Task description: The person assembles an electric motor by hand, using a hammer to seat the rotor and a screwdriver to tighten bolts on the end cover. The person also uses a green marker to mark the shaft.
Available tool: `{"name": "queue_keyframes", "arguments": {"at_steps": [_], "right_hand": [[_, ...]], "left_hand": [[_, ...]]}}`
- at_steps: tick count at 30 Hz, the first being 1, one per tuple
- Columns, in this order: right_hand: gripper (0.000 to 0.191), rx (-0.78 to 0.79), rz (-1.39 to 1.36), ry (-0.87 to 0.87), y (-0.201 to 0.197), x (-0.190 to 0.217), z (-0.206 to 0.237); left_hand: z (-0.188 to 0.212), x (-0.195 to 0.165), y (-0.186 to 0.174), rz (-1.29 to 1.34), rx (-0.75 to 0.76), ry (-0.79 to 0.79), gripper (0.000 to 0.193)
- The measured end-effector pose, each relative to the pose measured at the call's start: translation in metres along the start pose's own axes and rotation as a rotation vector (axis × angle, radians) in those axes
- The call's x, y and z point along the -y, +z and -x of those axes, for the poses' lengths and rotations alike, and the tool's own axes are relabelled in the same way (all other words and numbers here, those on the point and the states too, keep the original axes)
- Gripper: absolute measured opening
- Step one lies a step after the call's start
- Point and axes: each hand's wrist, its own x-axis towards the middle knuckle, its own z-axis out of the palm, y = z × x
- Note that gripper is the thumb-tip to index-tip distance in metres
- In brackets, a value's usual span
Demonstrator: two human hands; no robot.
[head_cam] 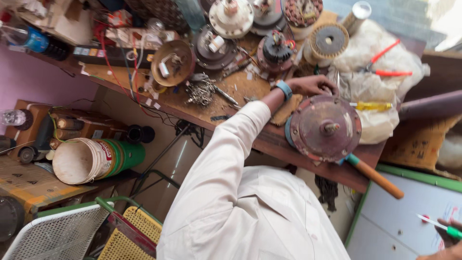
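- my left hand lies on the bench with fingers bent down at the far rim of the round rusty motor housing; i cannot tell whether they grip it.
- a blue wristband sits on that wrist, at the end of my white sleeve.
- my right hand, low in the corner and partly out of view, is closed around a green-handled tool over a white board.
- the housing stands at the near edge of the wooden bench, with a wooden-handled hammer poking out just under it.
- a yellow screwdriver lies on white cloth beside the housing; red pliers are farther back.
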Motion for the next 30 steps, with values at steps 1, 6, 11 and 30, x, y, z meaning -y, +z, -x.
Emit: {"name": "queue_keyframes", "arguments": {"at_steps": [1, 6, 11, 30], "right_hand": [[0.016, -0.005, -0.008, 0.008, -0.006, -0.003, 0.003], [0.018, -0.028, -0.042, -0.037, -0.009, 0.004, 0.015], [0.022, -0.045, 0.053, -0.033, -0.009, 0.01, 0.022], [0.062, 0.144, -0.239, 0.124, 0.024, 0.016, 0.018]], "left_hand": [[-0.001, 0.009, -0.001, -0.09, -0.023, 0.023, 0.021], [0.003, 0.035, -0.001, 0.149, -0.008, -0.103, 0.032], [0.008, 0.041, -0.002, 0.264, 0.069, -0.168, 0.037], [-0.001, 0.043, -0.008, 0.075, 0.059, -0.011, 0.033]]}}
